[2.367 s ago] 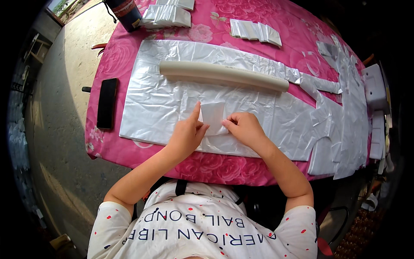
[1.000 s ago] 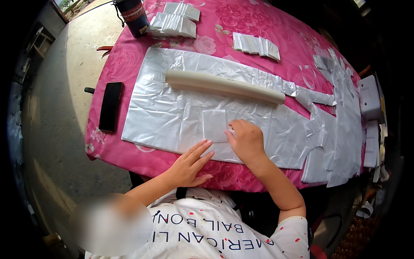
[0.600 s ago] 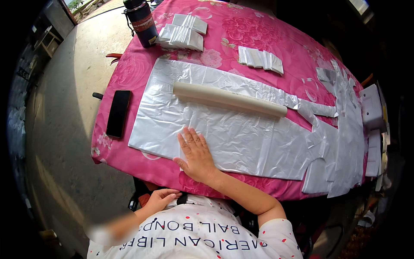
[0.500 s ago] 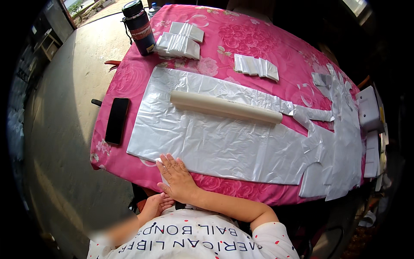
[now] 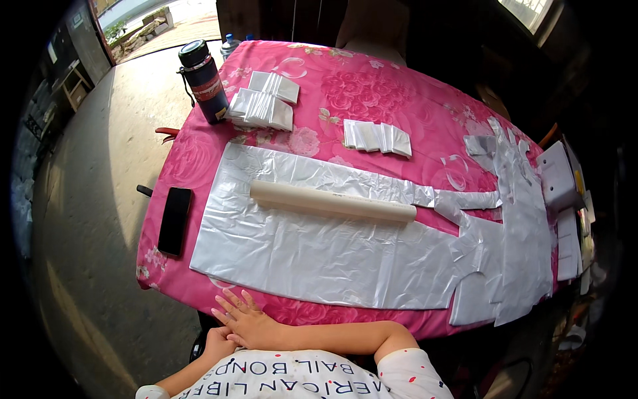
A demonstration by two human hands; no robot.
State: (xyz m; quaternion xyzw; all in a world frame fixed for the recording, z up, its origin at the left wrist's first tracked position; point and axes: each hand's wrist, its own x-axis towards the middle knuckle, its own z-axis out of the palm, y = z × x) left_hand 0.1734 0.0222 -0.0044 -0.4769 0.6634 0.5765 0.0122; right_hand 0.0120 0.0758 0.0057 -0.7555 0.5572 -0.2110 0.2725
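Pink floral bench carries flat white plastic bags under a pale tube; right hand, fingers spread, overlaps left hand, grip unclear, at near edge, apparently between folds, the next needing one bag separated.

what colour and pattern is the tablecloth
The tablecloth is pink with a rose-and-flower print, best seen in the head view.

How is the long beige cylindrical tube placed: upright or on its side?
On its side: the beige tube lies lengthwise on wrinkled white plastic sheeting.
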